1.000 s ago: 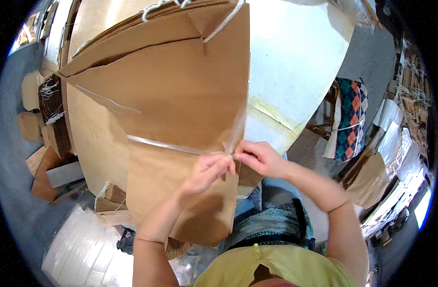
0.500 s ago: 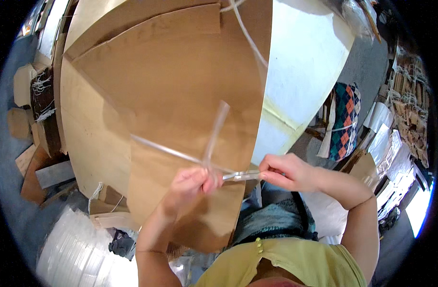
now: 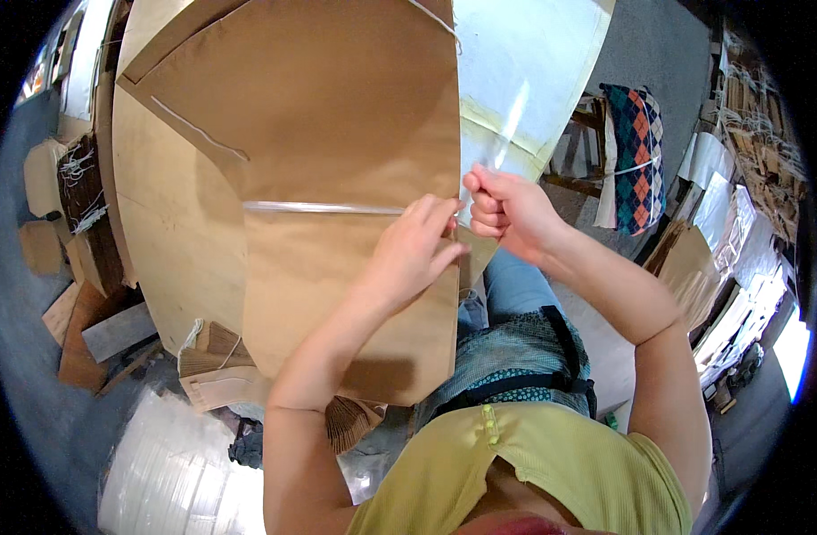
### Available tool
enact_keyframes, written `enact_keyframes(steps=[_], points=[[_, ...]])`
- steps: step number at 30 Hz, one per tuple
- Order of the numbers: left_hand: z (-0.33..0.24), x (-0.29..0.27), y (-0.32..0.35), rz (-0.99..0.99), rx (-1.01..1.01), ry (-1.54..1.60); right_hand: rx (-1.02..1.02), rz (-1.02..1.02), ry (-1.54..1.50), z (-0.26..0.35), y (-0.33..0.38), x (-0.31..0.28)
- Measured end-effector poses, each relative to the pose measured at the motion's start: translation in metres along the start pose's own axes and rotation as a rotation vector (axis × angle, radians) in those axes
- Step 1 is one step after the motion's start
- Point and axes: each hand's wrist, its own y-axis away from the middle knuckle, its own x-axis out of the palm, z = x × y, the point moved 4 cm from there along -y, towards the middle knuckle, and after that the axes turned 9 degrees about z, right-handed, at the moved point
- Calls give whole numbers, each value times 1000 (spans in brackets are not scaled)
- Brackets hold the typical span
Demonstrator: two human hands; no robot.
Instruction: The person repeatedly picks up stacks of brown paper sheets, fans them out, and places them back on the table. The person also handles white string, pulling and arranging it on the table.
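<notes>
A large brown cardboard sheet [image 3: 337, 116] lies in front of me. A clear plastic strap [image 3: 328, 209] runs straight across it to its right edge. My left hand [image 3: 413, 245] rests there, its extended fingers pressing down over the strap and its thumb apart. Just beyond the edge, my right hand [image 3: 513, 212] is closed in a fist around the strap. A loose, blurred length of strap sticks up above that fist. The strap's course between the two hands is hidden by my fingers.
Pale board [image 3: 172, 241] shows left of the cardboard and a white sheet [image 3: 537, 53] right of it. White string [image 3: 199, 134] lies along a slanted cardboard edge. A tied argyle-patterned bundle [image 3: 636, 160] stands at right; clear plastic strips [image 3: 172, 468] lie at lower left.
Both hands have moved farther from me. The strap, crossed and raised between them before, now lies flat across the cardboard. My left hand has spread onto the sheet; my right hand has risen.
</notes>
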Motion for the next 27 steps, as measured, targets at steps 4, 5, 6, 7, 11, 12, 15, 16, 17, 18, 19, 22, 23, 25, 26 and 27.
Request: enact_keyframes(steps=[4,5,6,7,11,12,15,16,17,18,19,22,23,25,26,27], points=[[10,18,-4,-158,21,-147,-286,-267,91,-15,14,23],[14,17,-4,-174,1,-24,-396,-225,397,-13,16,25],[18,16,-3,-190,-19,99,-439,-225,696,-10,19,22],[19,14,0,-157,-47,193,-485,-266,1016,-10,25,22],[22,10,6,-151,-129,519,-64,-430,1609,-19,46,-8],[24,13,5,-177,-142,596,-149,-343,1624,-30,52,-10],[28,22,5,-166,-207,690,-185,-182,1702,-57,60,-16],[26,21,5,-176,-157,557,-61,-183,1758,-48,54,-12],[24,19,5,-182,-105,422,64,-186,1807,-37,48,-10],[22,17,4,-188,-53,289,-79,-212,1751,-21,42,-5],[3,6,-1,-287,156,-95,-220,-230,1694,-5,34,-2],[-12,0,-9,-236,377,-480,-359,-169,1480,4,12,7],[-13,-1,-15,-241,480,-522,-359,-122,1405,4,6,7],[-9,-4,-20,-249,552,-629,-337,-122,1460,0,-2,0],[-6,-6,-20,-255,587,-683,-325,-119,1489,-1,-6,-3],[-1,-9,-21,-266,576,-742,-340,-95,1488,0,-9,-6]])
